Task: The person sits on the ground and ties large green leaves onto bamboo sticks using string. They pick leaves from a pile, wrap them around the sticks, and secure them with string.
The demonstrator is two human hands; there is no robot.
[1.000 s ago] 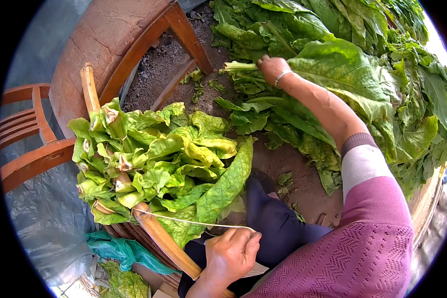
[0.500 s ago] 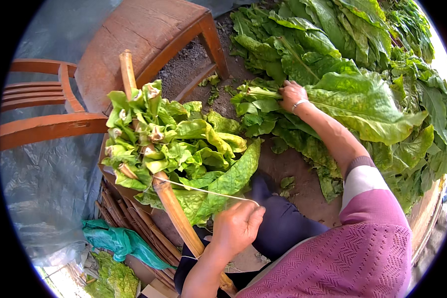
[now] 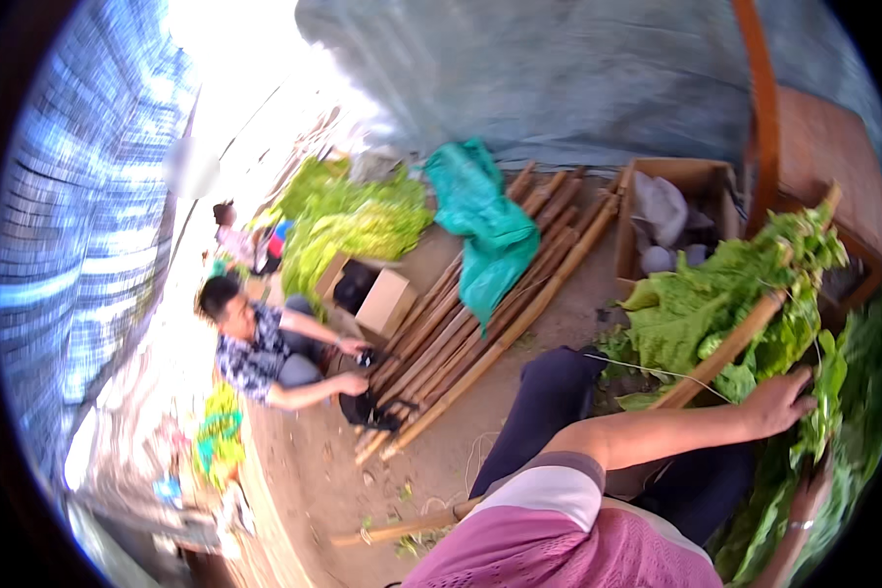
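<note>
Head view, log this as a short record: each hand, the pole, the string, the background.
Left hand: at a bunch of green leaves; grip unclear
Right hand: below that bunch, blurred; grip unclear
Pole: slanting up rightward, leaves along its upper part
String: thin, white, near the pole
Background: stacked poles, teal sheet draped over them, co-worker at their lower end

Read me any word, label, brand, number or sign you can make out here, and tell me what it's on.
There are none I can read.
Larger cardboard box: no legible text.
Smaller cardboard box: no legible text.
Teal plastic: no legible text.
Pole near the left hand: no legible text.
Blue sheeting: too blurred to tell.
</note>
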